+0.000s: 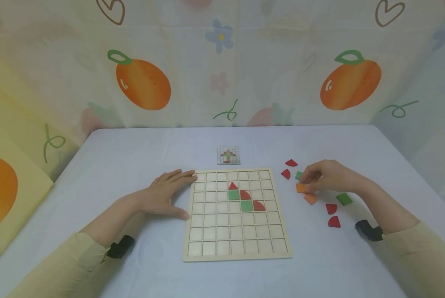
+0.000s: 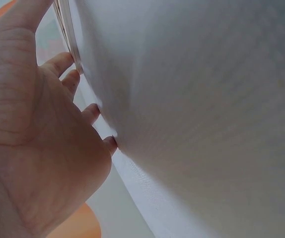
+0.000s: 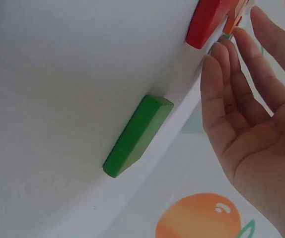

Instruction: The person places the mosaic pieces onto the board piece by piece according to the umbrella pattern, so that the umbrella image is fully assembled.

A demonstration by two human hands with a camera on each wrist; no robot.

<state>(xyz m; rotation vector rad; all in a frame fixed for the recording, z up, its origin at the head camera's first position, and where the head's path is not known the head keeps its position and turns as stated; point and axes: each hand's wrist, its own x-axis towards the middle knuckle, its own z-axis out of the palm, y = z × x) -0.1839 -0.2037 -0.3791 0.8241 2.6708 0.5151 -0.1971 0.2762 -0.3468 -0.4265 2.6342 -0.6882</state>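
A wooden grid board [image 1: 241,259] lies on the white table. On it sit a red triangle [image 1: 233,186], two green squares and two red quarter circles. My left hand [image 1: 166,194] is spread at the board's left side, thumb and fingertips touching its edge [image 2: 69,37]. To the right of the board, my right hand [image 1: 328,176] pinches an orange square [image 1: 301,188] between thumb and fingertips. A second orange square [image 1: 310,199] is just below. Partly behind the fingers is a green piece [image 1: 298,175].
A small pattern card [image 1: 228,155] lies behind the board. Two red pieces [image 1: 291,163] are beyond the right hand. Nearer me are a green square [image 1: 344,199], also in the right wrist view, and two red quarter circles [image 1: 334,222]. A printed curtain [image 1: 245,62] hangs behind the table.
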